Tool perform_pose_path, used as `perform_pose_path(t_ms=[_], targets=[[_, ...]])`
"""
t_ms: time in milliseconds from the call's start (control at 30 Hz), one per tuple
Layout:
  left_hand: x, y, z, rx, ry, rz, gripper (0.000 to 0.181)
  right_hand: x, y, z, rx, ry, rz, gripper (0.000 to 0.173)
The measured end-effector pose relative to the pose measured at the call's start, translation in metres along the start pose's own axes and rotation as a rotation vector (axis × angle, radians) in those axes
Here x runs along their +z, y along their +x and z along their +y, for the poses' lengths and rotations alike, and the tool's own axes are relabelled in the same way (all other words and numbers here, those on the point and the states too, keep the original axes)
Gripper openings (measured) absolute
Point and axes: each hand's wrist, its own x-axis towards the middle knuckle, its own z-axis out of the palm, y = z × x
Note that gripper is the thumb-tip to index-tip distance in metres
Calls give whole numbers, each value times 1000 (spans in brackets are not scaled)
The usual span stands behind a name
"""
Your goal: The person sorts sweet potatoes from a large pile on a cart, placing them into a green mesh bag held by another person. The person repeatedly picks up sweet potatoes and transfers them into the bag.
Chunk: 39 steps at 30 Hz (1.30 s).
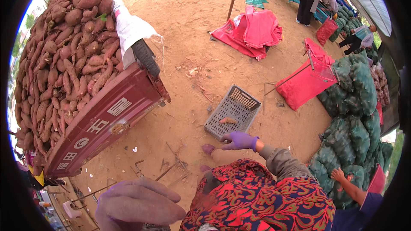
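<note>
My left hand (pixel 141 202), in a soiled purple glove, is raised close to the camera at the bottom left, fingers pointing right; nothing is visible in it, though its palm side is hidden. My right hand (pixel 239 141), in a purple glove, reaches over the near edge of a grey plastic crate (pixel 253 115), fingers pointing left; no held thing shows. One sweet potato (pixel 228 120) lies on the crate's slotted bottom. Sweet potatoes (pixel 74 57) are heaped high on a dark red truck bed at the left.
Red mesh sacks (pixel 257 29) lie on the dirt ahead. A red bag (pixel 306 78) hangs on a metal frame to the right. Filled green net sacks (pixel 346 128) are stacked at the right, beside a co-worker's arm (pixel 351 187). Metal rods (pixel 167 171) lie at lower left.
</note>
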Motion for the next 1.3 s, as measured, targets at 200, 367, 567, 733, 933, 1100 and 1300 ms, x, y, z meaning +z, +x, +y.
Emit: perform_pose_path(t_ms=[200,367,567,733,933,1100,1300], targets=[[-21,-15,-33,116,-90,-46,81,32,-61,35,152,85,45,58],[-18,17,-75,122,-262,61,62,31,-79,54,245,166,87,56],[-24,75,-126,198,-258,170,42,-3,-45,87,213,246,117,55],[-62,139,-185,191,-48,140,70,-65,19,102,143,272,119,53],[-123,242,-277,360,-203,109,88,-148,43,152,161,324,262,49],[-178,314,-365,322,-356,232,88,-214,63,172,285,464,359,44],[-253,400,-511,105,-455,172,77,-262,136,192,248,735,557,41]])
